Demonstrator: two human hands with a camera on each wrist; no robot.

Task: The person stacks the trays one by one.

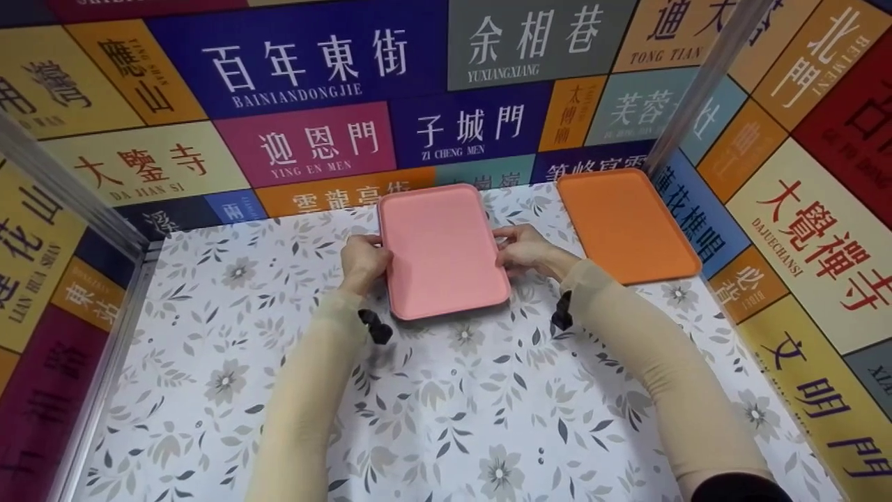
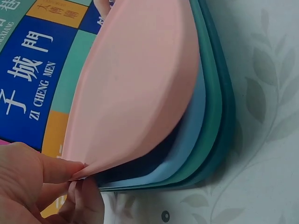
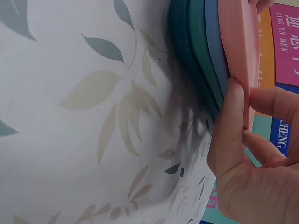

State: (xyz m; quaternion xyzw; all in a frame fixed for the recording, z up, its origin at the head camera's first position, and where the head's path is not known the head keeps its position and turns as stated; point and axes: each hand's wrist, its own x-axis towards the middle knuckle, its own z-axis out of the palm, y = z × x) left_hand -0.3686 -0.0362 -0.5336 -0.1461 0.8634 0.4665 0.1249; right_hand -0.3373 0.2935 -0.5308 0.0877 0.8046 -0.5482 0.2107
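A pink tray [image 1: 446, 254] with rounded corners lies on top of a stack of trays. Below it, the left wrist view shows a light blue tray [image 2: 198, 109], a green tray [image 2: 212, 112] and a teal tray [image 2: 227, 116]. My left hand [image 1: 364, 261] pinches the pink tray's left edge between thumb and fingers, and that edge is bent up with a dark gap under it. At the opposite edge, my right hand [image 1: 526, 249] grips the pink rim, thumb on one side and fingers on the other. From the head view the lower trays are hidden.
An orange tray [image 1: 631, 226] lies flat at the back right, close to the side wall. A white cloth with a leaf and flower print [image 1: 432, 418] covers the table. Panels with large lettering [image 1: 300, 59] stand along the back and both sides.
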